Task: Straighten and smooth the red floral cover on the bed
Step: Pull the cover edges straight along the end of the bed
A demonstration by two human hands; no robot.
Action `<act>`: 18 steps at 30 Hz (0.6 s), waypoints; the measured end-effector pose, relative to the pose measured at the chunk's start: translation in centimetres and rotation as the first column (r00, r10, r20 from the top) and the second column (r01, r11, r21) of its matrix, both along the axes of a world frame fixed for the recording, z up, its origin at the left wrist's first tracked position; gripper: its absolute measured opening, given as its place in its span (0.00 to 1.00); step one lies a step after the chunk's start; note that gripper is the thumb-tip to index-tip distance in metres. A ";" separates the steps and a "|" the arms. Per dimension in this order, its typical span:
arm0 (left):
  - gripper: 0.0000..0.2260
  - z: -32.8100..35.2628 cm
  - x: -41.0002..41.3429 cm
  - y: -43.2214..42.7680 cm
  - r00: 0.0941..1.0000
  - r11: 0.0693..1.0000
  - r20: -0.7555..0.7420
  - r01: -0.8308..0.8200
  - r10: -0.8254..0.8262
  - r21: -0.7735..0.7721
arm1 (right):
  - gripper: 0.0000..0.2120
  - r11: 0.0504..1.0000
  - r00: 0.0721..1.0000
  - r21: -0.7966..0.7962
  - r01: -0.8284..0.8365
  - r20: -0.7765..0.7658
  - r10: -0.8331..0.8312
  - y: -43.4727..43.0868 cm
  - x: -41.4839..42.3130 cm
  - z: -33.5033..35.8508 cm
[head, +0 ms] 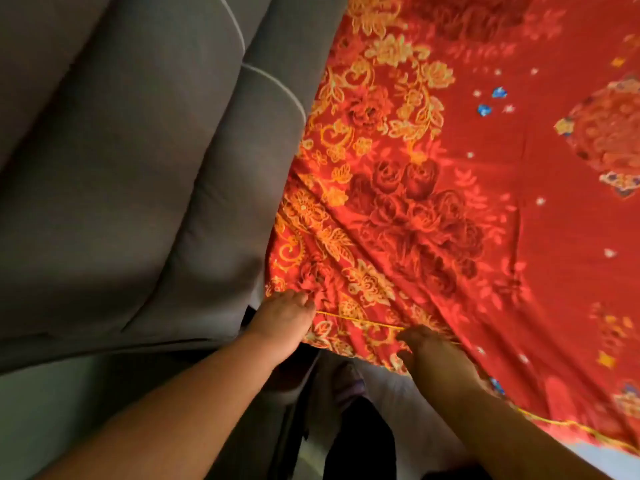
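Observation:
The red floral cover (467, 202) with gold flowers and dark roses spreads over the bed on the right. Its near corner by the headboard is bunched into diagonal folds. My left hand (282, 322) grips that bunched corner, fingers curled into the cloth at the gap beside the headboard. My right hand (427, 348) pinches the cover's yellow-piped hem a little to the right, fingers tucked under the edge. The hem runs taut between both hands.
A grey padded headboard (138, 168) with white piping fills the left side, right against the cover. Below the hands hangs white mattress fabric (391, 389), with a dark gap and my foot (348, 382) on the floor.

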State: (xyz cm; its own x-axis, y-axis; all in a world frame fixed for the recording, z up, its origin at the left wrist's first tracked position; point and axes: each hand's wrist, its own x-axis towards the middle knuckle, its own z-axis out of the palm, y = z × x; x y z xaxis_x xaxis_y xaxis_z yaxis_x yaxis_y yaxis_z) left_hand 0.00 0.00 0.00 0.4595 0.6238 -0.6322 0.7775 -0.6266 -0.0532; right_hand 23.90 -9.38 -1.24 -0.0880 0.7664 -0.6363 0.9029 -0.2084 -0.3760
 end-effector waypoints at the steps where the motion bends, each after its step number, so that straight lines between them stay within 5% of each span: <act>1: 0.23 -1.1 -0.1 0.4 1.000 1.000 -0.020 0.014 -0.014 -0.008 | 0.15 1.000 1.000 -0.003 -0.008 0.010 0.008 0.2 -0.5 -1.2; 11: 0.13 -4.7 -1.2 1.5 0.992 0.995 0.085 0.094 -0.095 0.014 | 0.15 0.987 0.957 0.155 -0.043 0.290 -0.003 1.8 -3.0 -5.0; 18: 0.14 -1.0 -3.1 2.0 0.895 0.940 -0.287 0.323 -0.341 -0.111 | 0.19 0.953 0.954 0.110 -0.281 0.144 0.264 -0.3 -10.2 -1.2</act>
